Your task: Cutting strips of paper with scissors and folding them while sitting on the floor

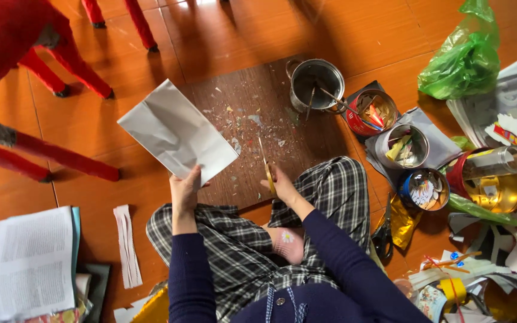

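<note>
Left hand (184, 190), fingers pinching the bottom edge of a white paper sheet (176, 133), lifts it above the floor. Right hand (279, 182) grips yellow scissors (266, 167), blades pointing up over the scrap-littered board (252, 119); tins (317, 84) just beyond.

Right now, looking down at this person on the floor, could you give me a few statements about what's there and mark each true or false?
1. The left hand holds a white sheet of paper. True.
2. The right hand holds a paintbrush. False: it holds yellow-handled scissors.
3. The green plastic bag lies at the person's left. False: it lies far right.
4. Paper scraps litter the brown board. True.
</note>
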